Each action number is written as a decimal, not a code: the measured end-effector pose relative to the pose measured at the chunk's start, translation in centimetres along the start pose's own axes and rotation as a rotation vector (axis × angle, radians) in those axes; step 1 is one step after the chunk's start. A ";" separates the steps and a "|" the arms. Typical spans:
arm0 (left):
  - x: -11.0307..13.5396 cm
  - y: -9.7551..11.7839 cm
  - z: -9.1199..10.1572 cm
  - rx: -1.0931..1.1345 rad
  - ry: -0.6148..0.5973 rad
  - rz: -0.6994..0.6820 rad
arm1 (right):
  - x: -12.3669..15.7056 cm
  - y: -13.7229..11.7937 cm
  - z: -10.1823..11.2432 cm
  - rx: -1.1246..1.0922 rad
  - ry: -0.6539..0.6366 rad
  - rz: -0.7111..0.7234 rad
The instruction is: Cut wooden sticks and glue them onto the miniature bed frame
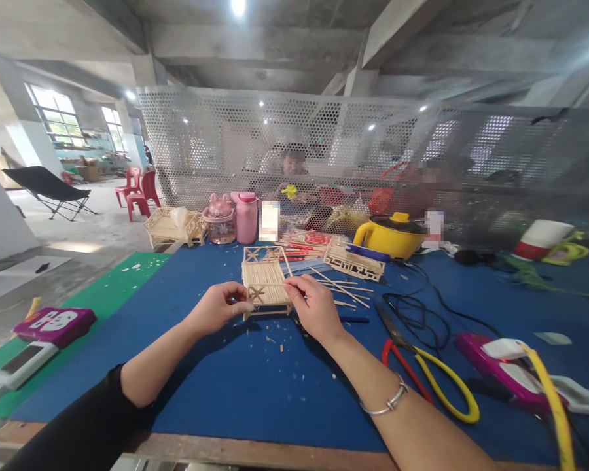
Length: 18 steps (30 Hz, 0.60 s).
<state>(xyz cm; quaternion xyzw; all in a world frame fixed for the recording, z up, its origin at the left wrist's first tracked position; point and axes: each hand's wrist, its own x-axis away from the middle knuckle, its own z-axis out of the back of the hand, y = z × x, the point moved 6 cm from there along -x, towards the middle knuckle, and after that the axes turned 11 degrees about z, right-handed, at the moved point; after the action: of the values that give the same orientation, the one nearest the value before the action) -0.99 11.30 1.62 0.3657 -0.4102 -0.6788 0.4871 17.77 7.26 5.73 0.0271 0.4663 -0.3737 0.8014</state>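
A small slatted frame built of thin wooden sticks [264,271], like a miniature bed, stands on the blue table in front of me. My left hand [224,306] is closed at its near left corner, thumb and fingers pinching the crossed end railing. At the near right corner, my right hand [318,306] pinches the end of a thin wooden stick [269,284] that lies along the top of this railing. Whether the stick is joined to the frame I cannot tell. Several loose wooden sticks [351,288] lie beyond my right hand.
Large scissors [407,353] and a purple device [495,369] lie at right, near black cables [417,307]. Behind stand a yellow pot [397,239], pink bottles [246,219] and another stick frame [174,229]. People sit behind a perforated screen [206,144].
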 end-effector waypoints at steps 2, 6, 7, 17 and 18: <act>-0.1 -0.3 0.0 -0.042 0.034 0.012 | 0.0 0.0 -0.1 -0.001 -0.002 0.001; -0.2 -0.5 0.2 -0.098 0.069 0.021 | 0.0 0.0 -0.1 0.003 -0.003 -0.003; -0.1 -0.5 0.1 -0.104 0.066 0.021 | 0.0 0.0 -0.1 0.004 -0.002 -0.003; 0.0 0.5 -1.7 0.246 -0.006 -0.050 | 0.0 0.0 -0.1 0.007 -0.001 -0.003; 0.0 0.4 -1.7 0.284 -0.012 -0.047 | 0.0 0.0 -0.1 0.007 -0.001 -0.005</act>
<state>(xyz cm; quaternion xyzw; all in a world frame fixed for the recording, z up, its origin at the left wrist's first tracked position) 0.71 10.91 1.34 0.4366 -0.4962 -0.6273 0.4120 17.72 7.30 5.73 0.0286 0.4645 -0.3775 0.8006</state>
